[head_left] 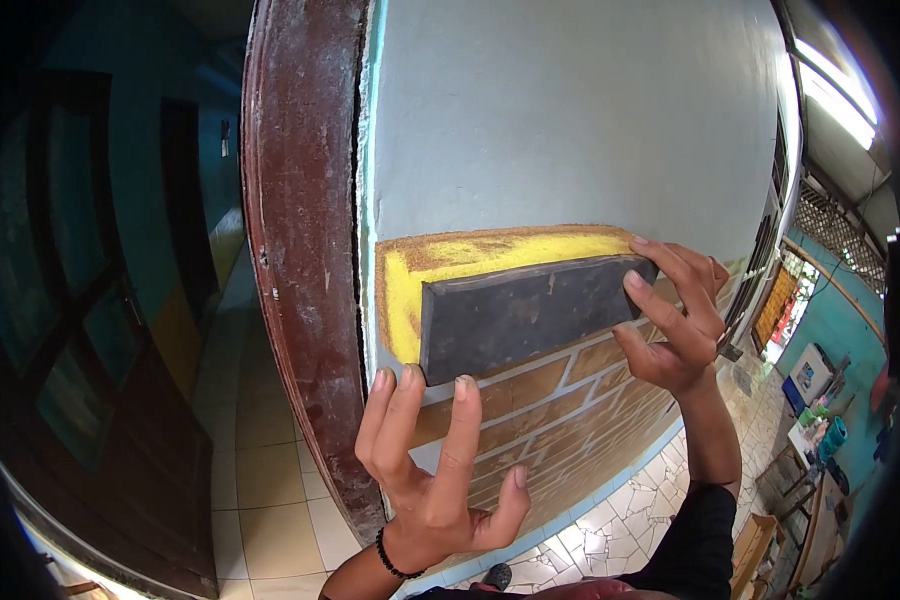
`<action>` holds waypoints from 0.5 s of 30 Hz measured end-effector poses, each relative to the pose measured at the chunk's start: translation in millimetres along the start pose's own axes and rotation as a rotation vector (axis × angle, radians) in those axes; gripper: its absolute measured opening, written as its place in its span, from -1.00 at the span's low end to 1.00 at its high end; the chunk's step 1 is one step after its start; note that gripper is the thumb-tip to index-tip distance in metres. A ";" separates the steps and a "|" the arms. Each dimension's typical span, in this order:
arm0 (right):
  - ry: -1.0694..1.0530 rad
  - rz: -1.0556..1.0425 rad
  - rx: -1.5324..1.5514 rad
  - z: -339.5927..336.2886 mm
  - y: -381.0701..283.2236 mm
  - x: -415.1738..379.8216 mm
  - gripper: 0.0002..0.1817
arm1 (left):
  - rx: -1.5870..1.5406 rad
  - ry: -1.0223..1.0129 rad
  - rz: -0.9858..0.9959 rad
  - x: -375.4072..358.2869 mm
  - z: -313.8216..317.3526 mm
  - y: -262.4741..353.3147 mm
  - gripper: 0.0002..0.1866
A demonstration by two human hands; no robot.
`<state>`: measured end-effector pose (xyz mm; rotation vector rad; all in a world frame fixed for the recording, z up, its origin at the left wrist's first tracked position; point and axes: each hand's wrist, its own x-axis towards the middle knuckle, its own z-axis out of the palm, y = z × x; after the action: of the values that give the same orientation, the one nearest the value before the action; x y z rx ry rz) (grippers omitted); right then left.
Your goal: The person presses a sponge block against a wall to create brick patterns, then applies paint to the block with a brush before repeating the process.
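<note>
While fingers (pixel 460 425) touch a dark panel (pixel 530 315), gray wall (pixel 570 120) — yellow-patched — flanks a hallway (pixel 270 475).

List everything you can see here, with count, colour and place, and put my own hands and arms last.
Flat block: 1, dark grey, against the wall
Patch: 1, yellow with brown edging, around the block's top and left
Wall: 1, pale grey above, brown brick pattern below
Door frame: 1, reddish brown, left of the wall
Paned door: 1, dark, far left
Floor tiles: several, cream, beyond the door frame
Paving: many pieces, whitish, lower right
Background clutter: uncountable, mixed, far right
Bracelet: 1, black, left wrist
Sleeve: 1, black, right arm
Left hand: 1, at the block's lower left
Right hand: 1, at its right end
</note>
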<state>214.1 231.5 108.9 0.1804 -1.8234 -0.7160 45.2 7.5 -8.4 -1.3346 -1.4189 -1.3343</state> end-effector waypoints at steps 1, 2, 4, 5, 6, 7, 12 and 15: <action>-0.003 0.008 -0.001 0.3 -1.2 0.7 -0.28 | 0.012 -0.012 -0.002 0.5 -1.5 2.6 -0.26; -0.006 0.016 -0.002 0.2 -2.8 1.3 -0.29 | 0.024 -0.024 -0.004 0.6 -2.4 4.5 -0.26; -0.022 0.033 -0.011 -1.3 -6.8 2.0 -0.29 | 0.079 -0.060 0.030 -1.3 -2.5 6.8 -0.24; -0.030 0.043 -0.016 -2.4 -8.5 1.8 -0.29 | 0.106 -0.078 0.049 -1.7 -2.1 7.3 -0.23; -0.030 0.046 -0.013 -2.9 -9.1 1.5 -0.29 | 0.104 -0.116 0.066 -1.5 -0.9 6.0 -0.19; -0.029 0.049 -0.008 -2.1 -9.0 1.4 -0.29 | 0.104 -0.154 0.085 -1.4 0.4 3.0 -0.14; -0.021 0.059 0.000 1.5 -9.7 -0.7 -0.29 | 0.164 -0.182 0.184 5.3 -3.8 -3.8 -0.14; -0.020 0.073 -0.037 0.3 -13.5 2.0 -0.29 | 0.230 -0.166 0.190 8.1 -4.1 -1.9 -0.18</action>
<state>210.1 219.8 103.0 0.0826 -1.8248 -0.7017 41.5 5.1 -0.2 -1.4101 -1.4653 -0.9258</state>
